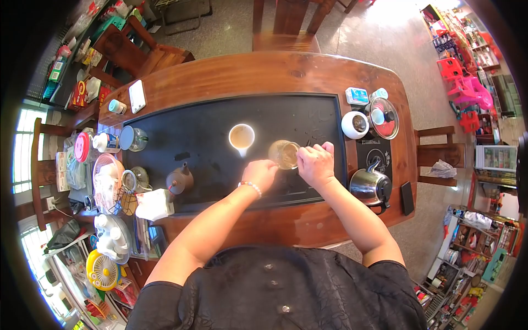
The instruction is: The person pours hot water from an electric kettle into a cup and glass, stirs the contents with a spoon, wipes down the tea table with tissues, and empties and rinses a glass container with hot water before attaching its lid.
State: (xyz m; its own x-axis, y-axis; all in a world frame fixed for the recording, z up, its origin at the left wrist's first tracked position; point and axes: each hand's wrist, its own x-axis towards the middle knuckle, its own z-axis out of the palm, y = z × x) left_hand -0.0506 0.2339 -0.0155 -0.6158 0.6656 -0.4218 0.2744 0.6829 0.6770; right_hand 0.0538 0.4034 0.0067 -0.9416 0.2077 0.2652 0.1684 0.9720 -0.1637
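My right hand [315, 164] is closed on the right side of a clear glass pitcher [287, 155], whose opening shows from above over the black tray [198, 118]. Just left of the pitcher is my left hand [259, 175], its fingers drawn together near the glass; whether they hold anything is hidden. A bead bracelet circles that wrist. A white cup with a spout [242, 136], light brown inside, stands on the tray beyond my left hand. The brown teapot [180, 180] sits farther left on the tray.
At the right are a steel kettle [371, 186], a white round jar [355, 125] and a glass-lidded pot [384, 118]. A lidded glass jar [133, 138], tissues [154, 204] and a basket [108, 179] stand left. A phone [137, 96] lies at the far left.
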